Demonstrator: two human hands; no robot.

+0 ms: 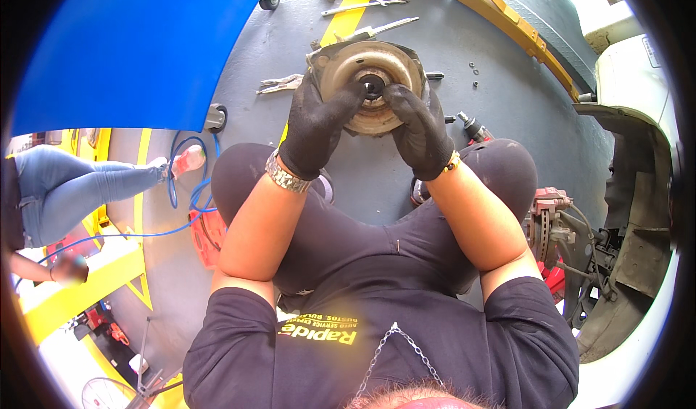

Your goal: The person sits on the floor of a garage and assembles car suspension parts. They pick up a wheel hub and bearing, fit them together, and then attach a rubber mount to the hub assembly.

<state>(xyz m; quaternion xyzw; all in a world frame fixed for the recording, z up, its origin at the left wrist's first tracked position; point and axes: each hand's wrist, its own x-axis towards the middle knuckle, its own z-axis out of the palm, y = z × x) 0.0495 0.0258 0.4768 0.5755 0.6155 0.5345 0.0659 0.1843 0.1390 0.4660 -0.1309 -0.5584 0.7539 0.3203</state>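
Note:
Both my hands wear black gloves and hold a round, rusty, dish-shaped metal part [378, 122] in front of my knees. My left hand [319, 122] grips its left side, with the thumb reaching to the raised ring around the dark central hole. On the opposite side, my right hand [422, 126] grips the part, its thumb also at that ring. The fingers of both hands are partly hidden behind the rim. Locking pliers [280, 84] lie on the floor left of the part. A tool with a metal barrel [474, 127] lies by my right knee.
Wrenches [365, 6] and several small nuts [474, 75] lie on the grey floor. A blue panel on casters [138, 46] stands at left, near a blue hose [172, 170] and another person [80, 184]. At right are a brake caliper [549, 202] and a white vehicle [636, 72].

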